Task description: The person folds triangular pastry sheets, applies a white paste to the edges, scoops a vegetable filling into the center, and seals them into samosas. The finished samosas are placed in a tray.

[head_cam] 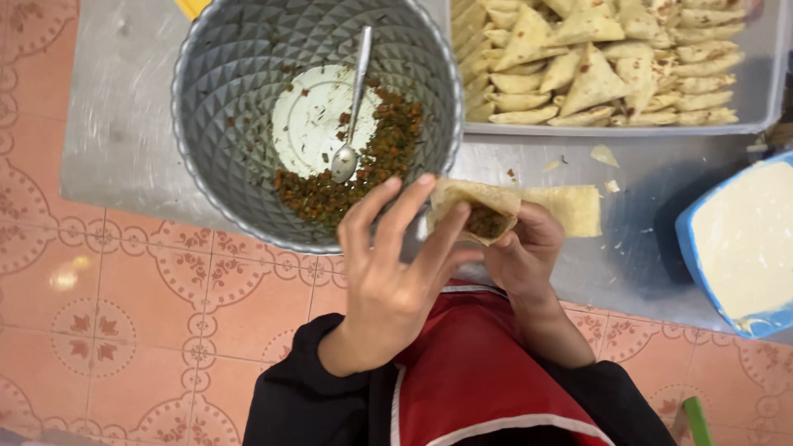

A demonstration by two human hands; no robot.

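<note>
My right hand [522,252] grips a thin pastry sheet [496,206] folded into a cone, with brown-green filling showing in its open mouth. The sheet's loose end trails to the right. My left hand [396,268] has its fingers spread, and the fingertips touch the cone's left edge. Just beyond my hands stands a large grey metal bowl [239,58] holding a little chopped filling [363,169] and a metal spoon [351,107] lying in it.
A clear tray [764,91] at the back right is piled with several folded triangular pastries [595,62]. A blue tub of white paste [743,239] sits at the right. Everything rests on a metal sheet [116,124] over patterned pink floor tiles [124,314].
</note>
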